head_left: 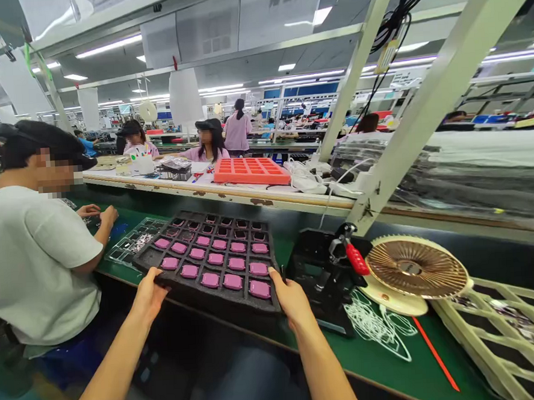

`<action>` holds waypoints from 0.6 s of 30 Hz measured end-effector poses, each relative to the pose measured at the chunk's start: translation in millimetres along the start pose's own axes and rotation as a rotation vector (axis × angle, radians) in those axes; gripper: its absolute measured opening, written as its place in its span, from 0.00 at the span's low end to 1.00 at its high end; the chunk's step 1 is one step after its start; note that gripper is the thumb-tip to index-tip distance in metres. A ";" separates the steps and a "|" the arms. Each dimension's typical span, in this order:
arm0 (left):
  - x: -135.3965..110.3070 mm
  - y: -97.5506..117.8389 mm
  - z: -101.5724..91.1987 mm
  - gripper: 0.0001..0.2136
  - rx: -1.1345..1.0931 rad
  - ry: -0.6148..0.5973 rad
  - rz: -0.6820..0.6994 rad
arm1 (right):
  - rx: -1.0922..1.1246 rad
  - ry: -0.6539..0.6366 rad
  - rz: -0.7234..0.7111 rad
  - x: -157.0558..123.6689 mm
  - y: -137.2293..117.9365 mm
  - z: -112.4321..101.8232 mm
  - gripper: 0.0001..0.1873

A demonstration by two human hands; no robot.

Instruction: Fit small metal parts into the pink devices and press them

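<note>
One half-closed left hand [148, 296] and a similarly curled right hand [293, 296] hold the near corners of a black tray [149, 257], lower middle of the frame, presumably so its pink cases [210, 280] sit level.

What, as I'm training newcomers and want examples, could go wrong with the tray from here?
The left hand and right hand hold the tray near its near corners; if either grip slips, it might tip and spill the pink pieces.

The fixture stands close to the right hand, so a swing that way could knock it.

Shifting left, the tray could bump the clear frame.
</note>
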State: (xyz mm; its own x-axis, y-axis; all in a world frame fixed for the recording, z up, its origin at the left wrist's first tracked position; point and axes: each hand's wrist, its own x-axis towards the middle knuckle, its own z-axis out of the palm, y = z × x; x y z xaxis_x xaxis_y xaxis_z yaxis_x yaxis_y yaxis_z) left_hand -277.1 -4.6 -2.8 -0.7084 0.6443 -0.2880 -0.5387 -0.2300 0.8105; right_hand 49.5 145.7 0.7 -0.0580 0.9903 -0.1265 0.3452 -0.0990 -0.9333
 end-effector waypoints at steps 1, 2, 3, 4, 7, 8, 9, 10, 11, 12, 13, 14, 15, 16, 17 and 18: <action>-5.9 0.0 -5.9 0.04 0.060 -0.025 0.002 | -0.035 -0.006 0.000 -4.6 3.2 -4.1 0.30; -10.3 1.3 -11.8 0.03 0.129 -0.045 0.005 | -0.072 -0.001 -0.004 -8.9 5.3 -8.1 0.31; -13.1 3.5 -17.7 0.06 0.207 -0.056 0.009 | -0.107 0.004 -0.009 -13.4 6.8 -11.9 0.32; -14.4 6.4 -23.3 0.11 0.290 -0.051 0.018 | -0.135 0.010 -0.012 -18.5 8.0 -15.5 0.32; -10.1 14.3 -37.1 0.21 0.515 0.073 0.125 | -0.244 0.048 -0.091 -37.9 14.1 -23.8 0.33; -5.9 15.9 -39.8 0.22 0.567 0.137 0.194 | -0.283 0.061 -0.130 -44.9 17.4 -25.0 0.33; -0.5 16.8 -41.1 0.23 0.608 0.202 0.273 | -0.311 0.070 -0.167 -51.3 21.0 -25.0 0.33; 6.1 16.9 -41.0 0.23 0.640 0.261 0.354 | -0.321 0.075 -0.196 -56.7 24.5 -23.8 0.33; 13.6 16.3 -39.7 0.23 0.666 0.308 0.425 | -0.311 0.076 -0.211 -60.9 27.5 -21.4 0.32; 21.5 15.0 -37.4 0.21 0.688 0.339 0.481 | -0.281 0.074 -0.213 -63.7 29.7 -18.2 0.31; 29.3 13.2 -34.6 0.19 0.707 0.359 0.521 | -0.251 0.076 -0.216 -65.4 30.9 -14.6 0.29; 36.4 11.3 -31.6 0.17 0.725 0.368 0.546 | -0.230 0.079 -0.222 -66.2 31.2 -11.2 0.28; 41.9 9.8 -28.8 0.16 0.741 0.371 0.561 | -0.223 0.079 -0.231 -66.8 30.9 -8.5 0.27; 45.5 9.1 -26.5 0.17 0.756 0.372 0.573 | -0.228 0.071 -0.235 -67.5 30.6 -7.1 0.28; 46.8 9.6 -24.7 0.17 0.773 0.375 0.586 | -0.236 0.058 -0.237 -68.6 30.8 -7.6 0.28; 45.7 11.7 -23.0 0.16 0.792 0.380 0.602 | -0.239 0.043 -0.238 -70.3 32.1 -10.4 0.29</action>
State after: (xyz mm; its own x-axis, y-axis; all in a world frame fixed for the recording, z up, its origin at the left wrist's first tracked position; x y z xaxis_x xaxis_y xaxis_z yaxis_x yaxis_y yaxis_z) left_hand -326.3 5.4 -18.2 -0.9287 0.2815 0.2414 0.3012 0.1930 0.9338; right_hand 74.4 73.9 -16.8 -0.1258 0.9865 0.1046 0.5368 0.1564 -0.8291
